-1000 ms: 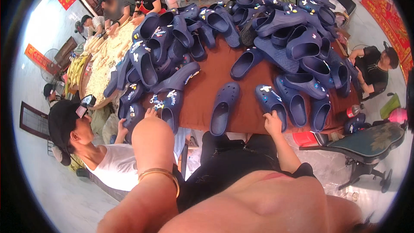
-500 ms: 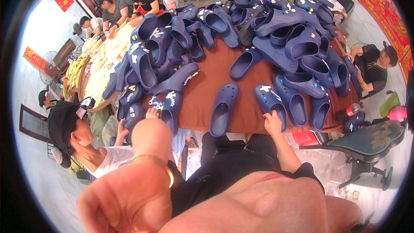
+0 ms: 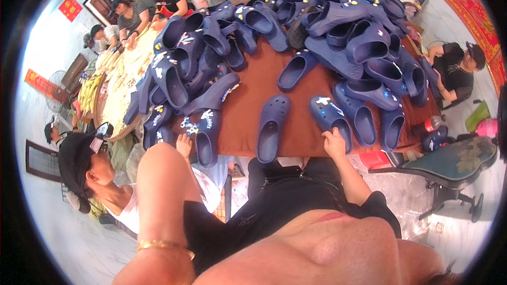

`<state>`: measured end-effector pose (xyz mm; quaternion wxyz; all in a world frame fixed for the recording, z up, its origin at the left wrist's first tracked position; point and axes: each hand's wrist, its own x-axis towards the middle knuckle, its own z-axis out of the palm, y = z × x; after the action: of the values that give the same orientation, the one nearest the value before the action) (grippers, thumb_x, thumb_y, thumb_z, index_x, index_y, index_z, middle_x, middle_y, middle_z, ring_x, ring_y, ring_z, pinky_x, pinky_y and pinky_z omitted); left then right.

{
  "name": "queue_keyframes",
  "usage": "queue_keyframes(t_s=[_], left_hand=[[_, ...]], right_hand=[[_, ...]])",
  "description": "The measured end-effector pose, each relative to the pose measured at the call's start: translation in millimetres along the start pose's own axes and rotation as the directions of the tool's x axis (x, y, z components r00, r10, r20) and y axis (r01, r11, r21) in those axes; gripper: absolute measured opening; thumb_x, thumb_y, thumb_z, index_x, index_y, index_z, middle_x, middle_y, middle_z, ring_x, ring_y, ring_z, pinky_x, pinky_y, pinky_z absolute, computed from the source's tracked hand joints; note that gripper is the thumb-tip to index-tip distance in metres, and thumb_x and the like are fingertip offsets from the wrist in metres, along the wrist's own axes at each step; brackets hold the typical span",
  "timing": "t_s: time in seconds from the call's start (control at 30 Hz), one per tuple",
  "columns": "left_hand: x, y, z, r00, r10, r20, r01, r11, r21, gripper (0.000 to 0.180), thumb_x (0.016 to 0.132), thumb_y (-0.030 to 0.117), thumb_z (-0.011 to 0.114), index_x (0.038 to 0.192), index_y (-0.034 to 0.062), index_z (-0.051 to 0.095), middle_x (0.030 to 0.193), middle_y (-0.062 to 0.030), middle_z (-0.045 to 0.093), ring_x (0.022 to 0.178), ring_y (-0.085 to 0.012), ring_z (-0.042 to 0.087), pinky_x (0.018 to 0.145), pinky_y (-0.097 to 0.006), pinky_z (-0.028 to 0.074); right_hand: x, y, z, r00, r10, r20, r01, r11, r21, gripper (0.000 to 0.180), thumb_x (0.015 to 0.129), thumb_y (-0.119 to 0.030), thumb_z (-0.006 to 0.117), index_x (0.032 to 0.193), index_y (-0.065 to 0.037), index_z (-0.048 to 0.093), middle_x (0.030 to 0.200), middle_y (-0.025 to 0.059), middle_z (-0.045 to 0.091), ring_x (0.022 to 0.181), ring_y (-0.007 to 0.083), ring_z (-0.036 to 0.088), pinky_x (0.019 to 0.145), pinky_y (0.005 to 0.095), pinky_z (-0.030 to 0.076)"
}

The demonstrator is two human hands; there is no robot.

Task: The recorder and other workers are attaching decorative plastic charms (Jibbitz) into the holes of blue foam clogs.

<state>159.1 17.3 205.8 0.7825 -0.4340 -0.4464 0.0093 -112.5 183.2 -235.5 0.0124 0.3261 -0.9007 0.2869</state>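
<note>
The right hand [image 3: 334, 142] grips the heel of a navy clog [image 3: 330, 116] at the brown counter's [image 3: 248, 100] near edge; the left hand [image 3: 184, 145] rests fingers-open just beside a charm-decorated clog [image 3: 205, 132]. A red square sign [image 3: 69, 8] hangs on the wall beyond the counter's far left.

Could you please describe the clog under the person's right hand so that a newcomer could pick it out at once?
Start at the brown table heaped with navy clogs. At its near edge, the right hand rests on the clog beside a plain clog. Unlike that one, it carries small white and coloured charms on its toe.

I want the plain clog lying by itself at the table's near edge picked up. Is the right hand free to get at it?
Probably yes: the right hand rests on a decorated clog next to the plain clog, with only bare brown table between them.
</note>
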Motion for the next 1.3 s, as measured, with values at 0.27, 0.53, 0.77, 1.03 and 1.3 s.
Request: queue_keyframes(t_s=[0.27, 0.53, 0.77, 1.03, 1.3], left_hand=[[-77, 0, 31, 0.904, 0.098, -0.415, -0.067, 0.994, 0.088, 0.035, 0.083, 0.022, 0.053, 0.11, -0.0006, 0.052, 0.109, -0.0117, 0.057, 0.101, -0.0189, 0.053, 0.089, -0.042, 0.039], [-118, 6, 94, 0.333, -0.828, 0.451, 0.703, -0.101, -0.704, 0.016, 0.074, 0.007, 0.065, 0.088, 0.0018, 0.065, 0.072, -0.0062, 0.061, 0.066, -0.0182, 0.056, 0.059, -0.03, 0.044], [-97, 21, 140, 0.216, -0.696, 0.685, 0.52, -0.512, -0.684, 0.02, 0.072, 0.009, 0.067, 0.091, 0.0023, 0.065, 0.073, -0.0072, 0.062, 0.065, -0.0141, 0.06, 0.057, -0.026, 0.046], [-89, 15, 157, 0.492, -0.276, 0.826, 0.408, -0.765, -0.498, 0.044, 0.086, 0.033, 0.053, 0.12, 0.0049, 0.049, 0.113, -0.0174, 0.055, 0.108, -0.0206, 0.048, 0.094, -0.048, 0.031], [-101, 33, 164, 0.489, -0.235, 0.84, 0.685, -0.492, -0.537, 0.037, 0.082, 0.03, 0.059, 0.107, 0.0031, 0.055, 0.096, -0.0131, 0.057, 0.087, -0.0206, 0.052, 0.075, -0.041, 0.037]], right_hand=[[2, 6, -1, 0.999, 0.009, -0.033, -0.011, 0.998, -0.061, 0.013, 0.074, -0.01, 0.053, 0.083, -0.015, 0.061, 0.091, 0.014, 0.049, 0.08, 0.0335, 0.056, 0.068, 0.0426, 0.047], [0, 6, 11, 0.999, -0.046, 0.017, 0.047, 0.997, -0.066, 0.016, 0.073, -0.007, 0.054, 0.085, -0.014, 0.061, 0.096, 0.016, 0.05, 0.082, 0.0355, 0.055, 0.068, 0.0436, 0.047], [-6, 1, -2, 0.999, -0.052, 0.013, 0.052, 0.998, -0.032, 0.019, 0.073, -0.007, 0.053, 0.089, -0.013, 0.061, 0.095, 0.0169, 0.05, 0.082, 0.0365, 0.054, 0.069, 0.0419, 0.046], [11, 29, 26, 0.967, -0.252, -0.041, 0.239, 0.95, -0.199, 0.024, 0.068, -0.013, 0.058, 0.091, -0.021, 0.061, 0.081, 0.015, 0.047, 0.067, 0.0337, 0.049, 0.055, 0.0424, 0.041], [11, -2, 37, 0.982, -0.18, 0.057, 0.185, 0.977, -0.105, 0.02, 0.071, -0.009, 0.056, 0.089, -0.017, 0.061, 0.087, 0.0159, 0.048, 0.074, 0.0352, 0.052, 0.061, 0.0421, 0.043]])
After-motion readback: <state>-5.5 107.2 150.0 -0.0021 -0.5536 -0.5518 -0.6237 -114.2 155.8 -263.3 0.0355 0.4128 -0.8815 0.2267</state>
